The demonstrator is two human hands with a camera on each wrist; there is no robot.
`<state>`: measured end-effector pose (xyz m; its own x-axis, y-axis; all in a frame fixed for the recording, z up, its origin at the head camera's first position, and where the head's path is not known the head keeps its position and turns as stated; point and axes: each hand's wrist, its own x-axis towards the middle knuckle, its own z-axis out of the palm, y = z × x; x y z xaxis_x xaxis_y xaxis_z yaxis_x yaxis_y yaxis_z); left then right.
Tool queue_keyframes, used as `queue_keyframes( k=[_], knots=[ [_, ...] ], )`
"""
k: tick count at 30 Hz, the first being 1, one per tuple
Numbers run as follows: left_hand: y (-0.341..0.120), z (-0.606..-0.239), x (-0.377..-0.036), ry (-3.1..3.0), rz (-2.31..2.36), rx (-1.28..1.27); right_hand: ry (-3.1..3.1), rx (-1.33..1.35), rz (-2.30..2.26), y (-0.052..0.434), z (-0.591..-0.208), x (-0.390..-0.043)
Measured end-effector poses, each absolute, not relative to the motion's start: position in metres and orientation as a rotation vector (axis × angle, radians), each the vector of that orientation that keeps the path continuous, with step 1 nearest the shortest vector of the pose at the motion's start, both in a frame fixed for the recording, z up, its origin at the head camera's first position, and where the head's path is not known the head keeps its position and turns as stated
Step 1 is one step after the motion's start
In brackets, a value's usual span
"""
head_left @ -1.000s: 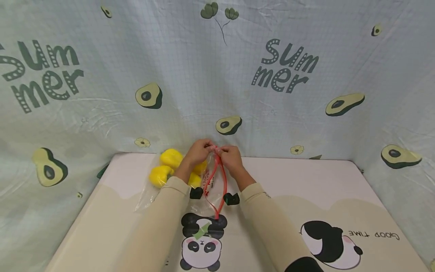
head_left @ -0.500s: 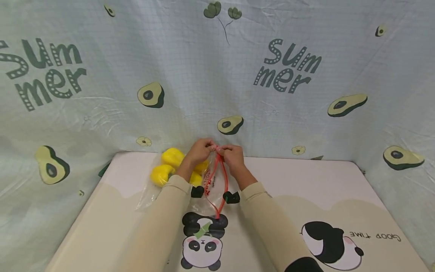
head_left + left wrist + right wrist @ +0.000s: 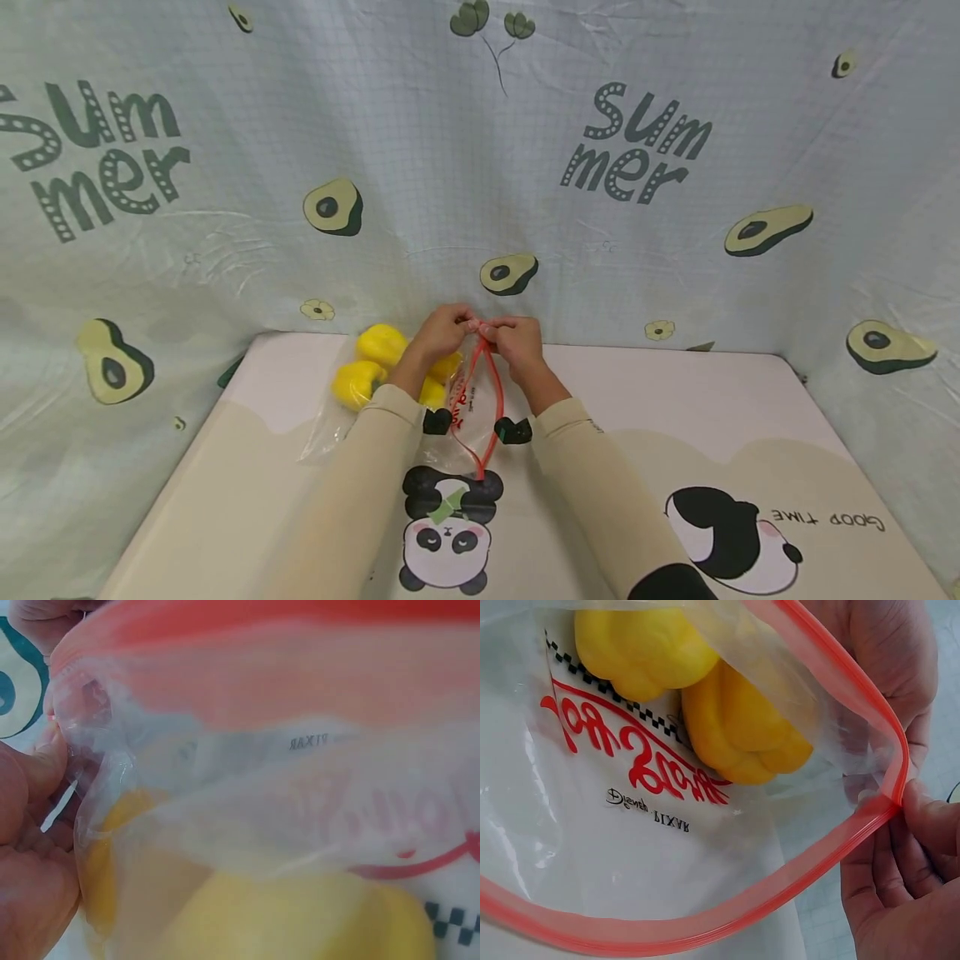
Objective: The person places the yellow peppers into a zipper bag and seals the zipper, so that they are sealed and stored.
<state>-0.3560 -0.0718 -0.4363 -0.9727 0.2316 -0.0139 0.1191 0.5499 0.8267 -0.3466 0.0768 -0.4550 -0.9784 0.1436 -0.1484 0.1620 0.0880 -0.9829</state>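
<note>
A clear zip bag [image 3: 577, 862] with a red zip edge [image 3: 795, 881] holds several yellow bell peppers [image 3: 381, 345]. My left hand [image 3: 441, 335] and right hand [image 3: 519, 346] meet at the far end of this edge, thumbs and fingers pinching it. Nearer me, the two red strips bow apart, so the mouth gapes, and they join again by the panda print. In the right wrist view, two yellow bell peppers [image 3: 645, 652] lie behind red lettering. Bag film and a yellow bell pepper [image 3: 300, 922] fill most of the left wrist view.
The bag lies on a pale table [image 3: 615, 392] with a panda print [image 3: 446, 554] and a dog print [image 3: 731, 537]. A curtain [image 3: 420, 167] with avocado prints hangs right behind the far edge. Black pieces [image 3: 513, 431] sit by both cuffs.
My right hand has shifted very slightly to the right, and the bag's red lettering shows a little more between the strips. Both hands keep their pinch on the same end.
</note>
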Motion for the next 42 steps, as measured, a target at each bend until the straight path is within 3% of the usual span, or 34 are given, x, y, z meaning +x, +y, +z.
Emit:
queue_keyframes(
  k=[42],
  knots=[
    [-0.073, -0.4337, -0.3556, 2.568, 1.588, 0.221, 2.338, 0.296, -1.985, 0.0818, -0.453, -0.34]
  ],
)
